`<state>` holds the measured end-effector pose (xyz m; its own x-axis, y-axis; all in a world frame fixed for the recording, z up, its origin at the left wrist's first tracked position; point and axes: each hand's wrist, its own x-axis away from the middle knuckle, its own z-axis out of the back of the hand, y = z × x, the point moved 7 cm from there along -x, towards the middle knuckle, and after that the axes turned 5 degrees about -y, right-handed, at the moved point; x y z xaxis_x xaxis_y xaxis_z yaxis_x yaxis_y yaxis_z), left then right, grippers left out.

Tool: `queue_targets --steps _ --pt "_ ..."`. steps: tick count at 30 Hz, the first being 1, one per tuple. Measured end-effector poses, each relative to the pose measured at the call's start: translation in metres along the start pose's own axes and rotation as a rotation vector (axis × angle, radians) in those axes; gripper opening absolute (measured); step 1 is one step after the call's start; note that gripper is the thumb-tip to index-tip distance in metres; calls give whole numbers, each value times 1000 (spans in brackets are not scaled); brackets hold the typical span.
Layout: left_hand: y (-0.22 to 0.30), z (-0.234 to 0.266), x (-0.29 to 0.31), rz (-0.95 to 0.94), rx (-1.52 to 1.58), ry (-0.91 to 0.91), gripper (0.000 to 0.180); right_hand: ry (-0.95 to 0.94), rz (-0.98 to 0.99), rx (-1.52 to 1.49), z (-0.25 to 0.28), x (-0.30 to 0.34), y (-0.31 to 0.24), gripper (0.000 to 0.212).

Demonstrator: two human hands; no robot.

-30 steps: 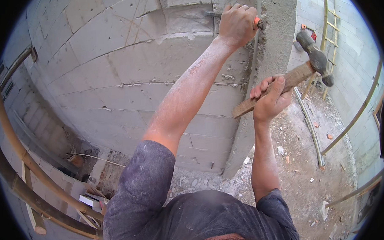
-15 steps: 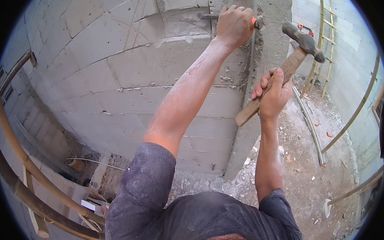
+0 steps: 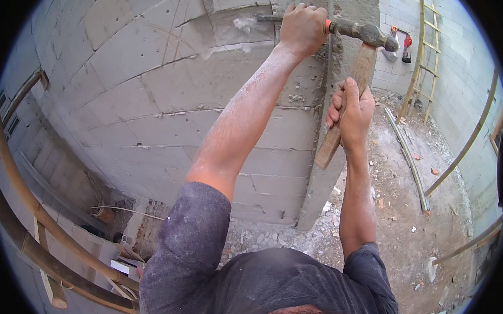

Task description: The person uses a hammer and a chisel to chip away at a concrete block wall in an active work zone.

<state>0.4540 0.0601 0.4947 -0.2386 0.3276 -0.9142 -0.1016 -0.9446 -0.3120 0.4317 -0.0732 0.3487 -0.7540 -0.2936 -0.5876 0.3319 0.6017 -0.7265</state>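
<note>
My left hand (image 3: 304, 30) is closed round a chisel (image 3: 266, 17), held level against the block wall (image 3: 208, 119). The chisel's dark tip lies in a shallow recess in the wall, and a small puff of pale dust (image 3: 245, 24) hangs there. An orange-red collar shows at the other end, beside my thumb side. My right hand (image 3: 353, 113) grips the wooden handle of a hammer (image 3: 364, 36). The hammer's metal head touches the chisel's butt end, in front of the concrete column (image 3: 343, 63). Pale dust coats my left forearm.
Bamboo poles (image 3: 66, 236) cross at the lower left. A bamboo ladder (image 3: 428, 69) leans at the far right wall, near a red and black tool (image 3: 407, 49) hanging there. A long strip (image 3: 407, 159) and rubble (image 3: 260, 235) lie on the dirt floor.
The hammer has swung left from beyond the column onto the chisel's end, its handle more upright. Dust has burst out at the chisel's tip. My left hand keeps its hold.
</note>
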Motion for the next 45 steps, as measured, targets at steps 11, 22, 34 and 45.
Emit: queue_targets --steps 11,22,34,45 --pt "18 35 15 -122 170 57 20 144 248 -146 1 31 11 24" --pt "-17 44 24 -144 232 139 23 140 350 -137 -1 45 -11 27" --pt "-13 32 18 -72 125 118 20 74 165 -16 -11 10 13 27" --pt "-13 17 15 -26 96 110 19 209 394 -189 -6 10 9 28"
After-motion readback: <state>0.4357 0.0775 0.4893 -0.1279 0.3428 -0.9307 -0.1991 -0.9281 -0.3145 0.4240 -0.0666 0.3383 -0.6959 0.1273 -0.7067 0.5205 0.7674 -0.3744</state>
